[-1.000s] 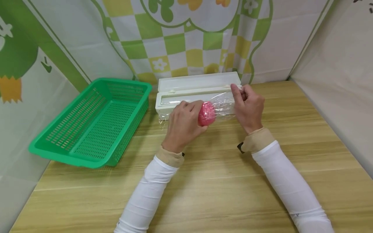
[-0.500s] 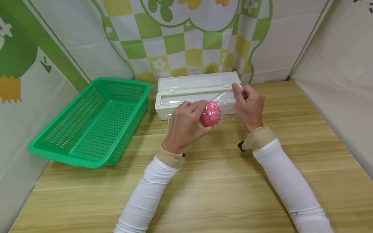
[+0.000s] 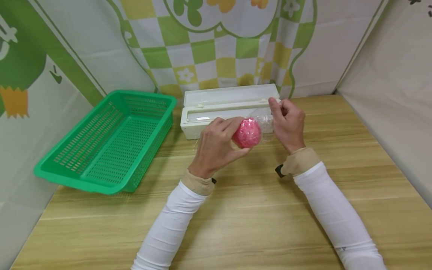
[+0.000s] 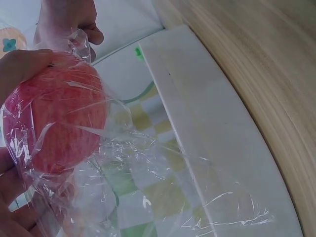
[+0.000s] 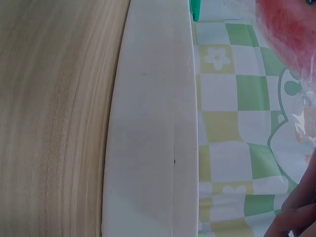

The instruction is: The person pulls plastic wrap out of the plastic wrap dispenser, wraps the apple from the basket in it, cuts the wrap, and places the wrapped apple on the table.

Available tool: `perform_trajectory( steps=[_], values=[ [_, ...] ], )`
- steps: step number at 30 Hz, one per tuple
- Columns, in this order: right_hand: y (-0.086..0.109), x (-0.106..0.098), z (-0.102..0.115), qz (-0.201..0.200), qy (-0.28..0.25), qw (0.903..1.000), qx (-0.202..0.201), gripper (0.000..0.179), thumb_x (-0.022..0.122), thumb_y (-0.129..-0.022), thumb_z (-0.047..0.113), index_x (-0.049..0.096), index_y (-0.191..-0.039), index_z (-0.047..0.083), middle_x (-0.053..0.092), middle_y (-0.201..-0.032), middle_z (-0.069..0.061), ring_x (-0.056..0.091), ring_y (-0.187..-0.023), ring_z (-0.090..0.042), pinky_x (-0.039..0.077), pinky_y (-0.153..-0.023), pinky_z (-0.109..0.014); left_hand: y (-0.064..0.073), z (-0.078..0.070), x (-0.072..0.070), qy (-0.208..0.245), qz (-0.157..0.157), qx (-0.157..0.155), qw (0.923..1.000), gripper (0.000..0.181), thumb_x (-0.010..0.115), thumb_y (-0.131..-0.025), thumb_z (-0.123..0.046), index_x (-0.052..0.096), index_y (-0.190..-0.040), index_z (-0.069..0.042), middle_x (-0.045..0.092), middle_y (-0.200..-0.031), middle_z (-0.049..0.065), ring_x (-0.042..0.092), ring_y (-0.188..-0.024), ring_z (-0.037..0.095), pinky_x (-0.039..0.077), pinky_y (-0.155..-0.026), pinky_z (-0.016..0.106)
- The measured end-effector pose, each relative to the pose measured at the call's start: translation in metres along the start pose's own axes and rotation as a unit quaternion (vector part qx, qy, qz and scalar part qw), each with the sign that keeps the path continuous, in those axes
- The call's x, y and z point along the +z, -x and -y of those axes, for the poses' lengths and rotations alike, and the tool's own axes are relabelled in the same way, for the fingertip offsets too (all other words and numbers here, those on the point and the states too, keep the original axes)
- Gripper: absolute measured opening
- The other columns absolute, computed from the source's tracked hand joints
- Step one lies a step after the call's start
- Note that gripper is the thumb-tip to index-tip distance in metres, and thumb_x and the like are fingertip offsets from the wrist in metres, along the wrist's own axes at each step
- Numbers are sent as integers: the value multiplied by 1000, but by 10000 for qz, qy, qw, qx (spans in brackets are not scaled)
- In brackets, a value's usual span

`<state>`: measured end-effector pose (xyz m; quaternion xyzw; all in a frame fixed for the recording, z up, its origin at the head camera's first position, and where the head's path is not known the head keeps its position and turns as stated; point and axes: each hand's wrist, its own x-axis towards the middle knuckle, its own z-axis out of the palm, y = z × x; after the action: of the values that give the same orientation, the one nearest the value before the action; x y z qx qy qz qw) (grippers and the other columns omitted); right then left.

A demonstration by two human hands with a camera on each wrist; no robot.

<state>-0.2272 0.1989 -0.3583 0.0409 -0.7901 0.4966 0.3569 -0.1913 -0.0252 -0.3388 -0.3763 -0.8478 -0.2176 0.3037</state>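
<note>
My left hand [image 3: 216, 146] holds a reddish-pink apple [image 3: 249, 133] between thumb and fingers. Clear cling film [image 4: 148, 158] covers the apple, with creases over its skin and a loose part trailing below it in the left wrist view. To the right, my right hand [image 3: 290, 125] pinches the bunched end of the film, its fingers curled; the pinch itself is partly hidden. Behind both hands stands a white cling film dispenser box [image 3: 191, 132] with its lid [image 3: 233, 93] raised. Only part of the right hand shows at the lower corner of the right wrist view.
A green perforated basket [image 3: 129, 178] stands at the left on the wooden table [image 3: 253, 221]. A patterned green, yellow and white cloth [image 3: 202, 48] hangs behind the box. Pale cloth walls [image 3: 388, 90] border the sides.
The apple has turned and shifted slightly right in my left hand, so more of it shows. The film between the hands has become shorter and more bunched. My right hand barely moved.
</note>
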Motion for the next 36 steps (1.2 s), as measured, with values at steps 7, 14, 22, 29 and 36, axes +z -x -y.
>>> perform_trajectory(
  steps=[7, 14, 22, 29, 36],
  values=[
    [1, 2, -1, 167, -208, 9995, 187, 45, 65, -106, 28, 54, -68, 8, 44, -58, 10, 37, -55, -5, 27, -49, -20, 0, -1, 1, 194, -122, 65, 9997, 66, 95, -74, -37, 72, -128, -6, 80, -120, 10, 72, -94, 24, 62, -82, 34],
    [1, 3, -2, 338, -177, 9980, 499, 42, 65, -106, 28, 55, -69, 11, 45, -59, 11, 39, -56, -5, 29, -50, -20, -1, -3, 1, 365, -231, 132, 9990, 66, 95, -74, -36, 72, -127, -6, 80, -119, 10, 72, -95, 24, 62, -83, 34],
    [2, 2, 4, 675, -384, 9945, 702, 43, 65, -106, 37, 57, -71, 13, 50, -61, 9, 44, -57, -7, 35, -48, -21, 0, -2, 3, 509, -313, 146, 9981, 65, 95, -75, -37, 72, -127, -6, 80, -118, 11, 72, -96, 24, 62, -84, 33],
    [3, 2, 8, 949, -658, 9899, 819, 42, 63, -107, 34, 61, -72, 13, 50, -61, 9, 45, -56, -6, 37, -46, -20, 0, -2, 4, 612, -408, 198, 9971, 67, 96, -74, -39, 72, -128, -6, 80, -118, 11, 72, -96, 23, 62, -84, 33],
    [4, 4, 7, 1151, -738, 9862, 928, 45, 61, -108, 39, 62, -72, 11, 50, -61, 9, 46, -59, -8, 37, -49, -21, 0, -3, 4, 722, -460, 215, 9961, 67, 96, -73, -38, 72, -127, -6, 80, -117, 10, 72, -96, 23, 62, -85, 33]
  ],
)
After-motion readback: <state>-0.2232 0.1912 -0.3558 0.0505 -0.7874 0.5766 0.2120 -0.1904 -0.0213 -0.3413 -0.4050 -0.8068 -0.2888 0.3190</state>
